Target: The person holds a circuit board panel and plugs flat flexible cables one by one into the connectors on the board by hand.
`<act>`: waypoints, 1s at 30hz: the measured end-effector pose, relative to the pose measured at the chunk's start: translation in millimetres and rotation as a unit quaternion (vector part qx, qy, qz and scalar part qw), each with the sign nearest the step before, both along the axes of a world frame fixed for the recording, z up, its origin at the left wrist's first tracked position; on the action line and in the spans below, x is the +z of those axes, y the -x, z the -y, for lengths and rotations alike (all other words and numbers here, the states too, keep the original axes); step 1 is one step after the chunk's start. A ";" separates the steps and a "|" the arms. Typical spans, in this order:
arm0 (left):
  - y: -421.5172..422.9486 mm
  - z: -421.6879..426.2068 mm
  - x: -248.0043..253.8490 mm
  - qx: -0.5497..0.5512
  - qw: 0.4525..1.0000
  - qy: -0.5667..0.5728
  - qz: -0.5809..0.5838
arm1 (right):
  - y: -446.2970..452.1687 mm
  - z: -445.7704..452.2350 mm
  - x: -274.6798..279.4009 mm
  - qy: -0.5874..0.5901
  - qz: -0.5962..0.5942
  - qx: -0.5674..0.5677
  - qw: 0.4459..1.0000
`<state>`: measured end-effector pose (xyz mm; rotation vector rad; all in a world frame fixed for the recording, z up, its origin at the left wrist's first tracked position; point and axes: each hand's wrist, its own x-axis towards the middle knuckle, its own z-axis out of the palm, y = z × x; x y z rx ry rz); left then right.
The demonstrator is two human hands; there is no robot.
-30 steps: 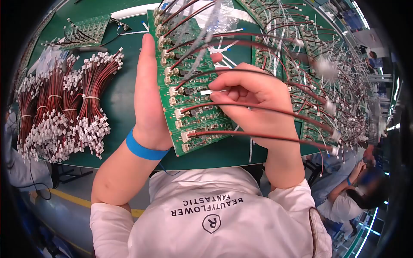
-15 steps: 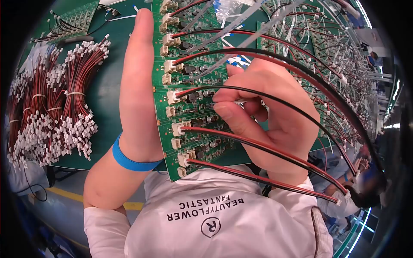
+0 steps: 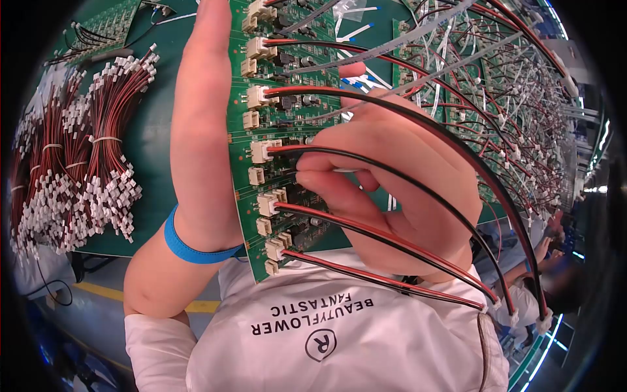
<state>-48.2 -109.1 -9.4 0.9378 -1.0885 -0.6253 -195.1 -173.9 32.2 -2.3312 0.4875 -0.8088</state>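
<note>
A long green circuit board panel (image 3: 238,189) is held up tilted in front of me, with cream connectors along its left edge. My left hand (image 3: 204,117) lies along that edge and grips the panel, its fingers largely hidden behind; a fingertip shows past the right edge. Red-and-black wires (image 3: 385,166) run from several connectors and arch over my right hand (image 3: 411,183). That hand is closed, thumb and index finger pinching a thin white strip (image 3: 346,171), mostly hidden, close to the panel's components. Translucent flat cables (image 3: 392,52) also extend from the panel.
Bundles of red-and-black wires (image 3: 108,137) with white plugs lie on the green table (image 3: 151,98) at left. More wired boards (image 3: 490,98) crowd the right side. Loose white strips with blue ends (image 3: 356,31) lie behind the panel. Another person (image 3: 545,281) is at far right.
My right hand has moved left, its fingertips nearer the connectors, still pinching the white strip. The panel and my left hand have shifted slightly; the hanging wire ends have swung.
</note>
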 end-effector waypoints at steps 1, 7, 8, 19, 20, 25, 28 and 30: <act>1.5 0.2 2.6 0.000 1.000 -0.006 -0.005 | 0.1 -0.9 0.5 0.002 -0.008 -0.007 1.000; -5.7 0.2 7.9 -0.187 0.960 0.000 -0.208 | -1.3 -2.0 -3.8 0.042 -0.012 -0.011 0.999; -5.3 2.4 5.9 -0.213 0.939 -0.009 -0.270 | -2.3 -0.9 -3.7 0.053 -0.012 0.001 0.999; 11.4 15.9 19.8 -0.207 0.854 -0.179 -0.442 | -5.6 -3.9 -8.4 0.087 -0.014 0.026 0.996; 11.5 16.3 21.3 -0.238 0.848 -0.158 -0.447 | -5.6 -3.8 -8.8 0.083 -0.017 0.029 0.996; 8.9 14.7 26.3 -0.231 0.867 -0.162 -0.410 | -8.4 -3.2 -9.5 0.056 -0.020 0.032 0.998; 7.1 14.6 24.2 -0.215 0.874 -0.172 -0.400 | -9.6 -2.8 -11.6 0.049 -0.022 0.033 0.998; 6.3 15.6 24.7 -0.187 0.878 -0.190 -0.398 | -10.4 -1.9 -14.9 0.066 -0.013 0.034 0.997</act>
